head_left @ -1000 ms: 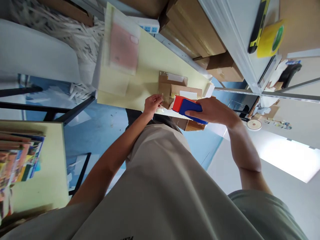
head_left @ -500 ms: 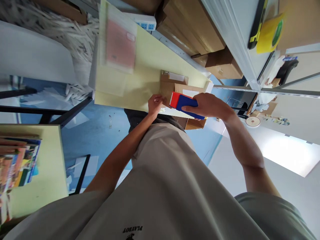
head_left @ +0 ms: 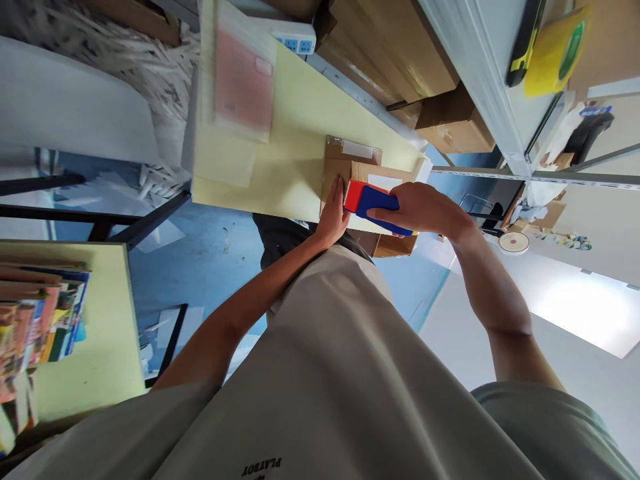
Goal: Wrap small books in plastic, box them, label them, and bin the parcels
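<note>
My right hand [head_left: 425, 208] is wrapped around a red-and-blue packing tape dispenser [head_left: 373, 201]. Its red head with a toothed edge points left, over a cardboard box [head_left: 337, 172] on the pale yellow table. Against the box's near left side lies my left hand [head_left: 333, 217], fingers stretched out and close together, right beside the dispenser's toothed end. A white label [head_left: 384, 181] shows on the box's top. The dispenser and both hands hide part of the box.
On the table's left part lies a clear plastic folder with a pink sheet [head_left: 244, 83]. A power strip [head_left: 299, 41] and large cardboard boxes [head_left: 395, 50] line the far edge. Above right, a metal shelf holds yellow tape [head_left: 555, 57] and a box cutter [head_left: 525, 43]. An opened carton [head_left: 395, 245] is below the table edge.
My left hand has moved right along the box to the dispenser's toothed end, and its curled fingers have straightened. The right hand keeps its hold on the dispenser, nearly in place.
</note>
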Action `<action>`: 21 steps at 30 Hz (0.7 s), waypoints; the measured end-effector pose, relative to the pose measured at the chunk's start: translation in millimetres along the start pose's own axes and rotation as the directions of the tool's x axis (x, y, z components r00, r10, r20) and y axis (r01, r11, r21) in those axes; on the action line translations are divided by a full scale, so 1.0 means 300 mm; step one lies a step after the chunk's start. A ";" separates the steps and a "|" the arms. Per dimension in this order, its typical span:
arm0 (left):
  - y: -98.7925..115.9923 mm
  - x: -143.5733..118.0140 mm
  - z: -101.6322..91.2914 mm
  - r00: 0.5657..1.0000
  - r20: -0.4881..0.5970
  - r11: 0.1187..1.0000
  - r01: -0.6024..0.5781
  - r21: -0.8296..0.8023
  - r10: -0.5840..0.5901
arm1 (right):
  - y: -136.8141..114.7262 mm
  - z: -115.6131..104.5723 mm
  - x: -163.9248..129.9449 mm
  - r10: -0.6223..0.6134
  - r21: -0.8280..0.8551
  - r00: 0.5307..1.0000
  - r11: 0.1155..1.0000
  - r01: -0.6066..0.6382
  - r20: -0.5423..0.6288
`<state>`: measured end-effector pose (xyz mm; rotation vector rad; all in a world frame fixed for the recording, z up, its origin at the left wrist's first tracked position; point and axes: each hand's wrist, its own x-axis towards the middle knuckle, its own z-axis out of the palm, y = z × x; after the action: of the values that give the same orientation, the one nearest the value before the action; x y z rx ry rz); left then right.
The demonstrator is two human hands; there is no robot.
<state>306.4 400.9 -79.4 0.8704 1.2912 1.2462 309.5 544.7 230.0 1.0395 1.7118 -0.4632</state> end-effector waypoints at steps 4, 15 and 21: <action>-0.053 0.008 0.030 1.000 -0.020 1.000 0.018 -0.011 -0.018 | 0.003 0.021 0.007 0.008 -0.003 0.999 1.000 -0.008 -0.039; -0.052 0.030 0.030 0.996 -0.063 0.997 -0.051 0.061 0.055 | 0.018 0.014 -0.009 0.036 0.055 0.999 0.998 -0.036 -0.013; 0.049 0.133 -0.127 0.972 0.143 0.976 -0.198 0.095 0.184 | 0.056 -0.018 -0.016 0.000 0.081 1.000 0.997 -0.001 0.016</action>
<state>261.1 435.7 -78.7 1.1603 1.1980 1.2516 320.6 555.9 239.3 1.0908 1.6901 -0.5431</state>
